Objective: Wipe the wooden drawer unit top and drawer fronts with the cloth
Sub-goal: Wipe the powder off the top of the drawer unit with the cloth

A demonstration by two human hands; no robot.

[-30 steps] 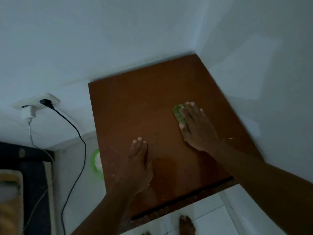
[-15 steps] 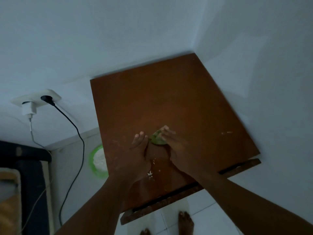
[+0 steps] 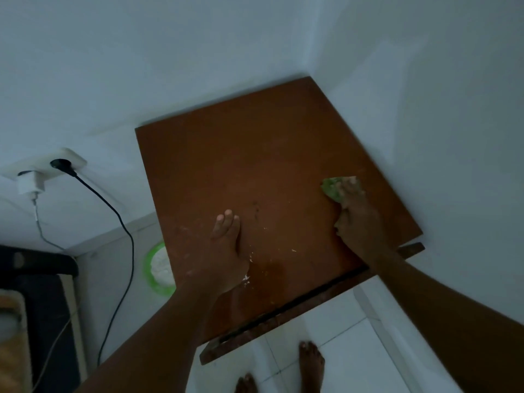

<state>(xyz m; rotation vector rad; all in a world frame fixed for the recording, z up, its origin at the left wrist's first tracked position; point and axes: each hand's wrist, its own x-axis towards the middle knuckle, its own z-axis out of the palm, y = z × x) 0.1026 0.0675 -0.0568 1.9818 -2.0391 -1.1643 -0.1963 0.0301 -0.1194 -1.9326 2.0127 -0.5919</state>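
Observation:
The brown wooden top of the drawer unit fills the middle of the view, set into a corner of white walls. My right hand presses a green cloth flat against the top near its right edge; the cloth shows past my fingertips. My left hand rests flat on the top near the front left, fingers straight. White crumbs lie beside my left hand. A drawer front's upper edge juts out below the top's front edge. The drawer faces themselves are hidden.
A wall socket at the left holds a white charger and a black plug with a cable hanging down. A green-rimmed round dish sits on the floor left of the unit. My bare feet stand on white tiles.
My right hand has swept the cloth from beside my left hand out to the right side of the top. My left hand has stayed in place.

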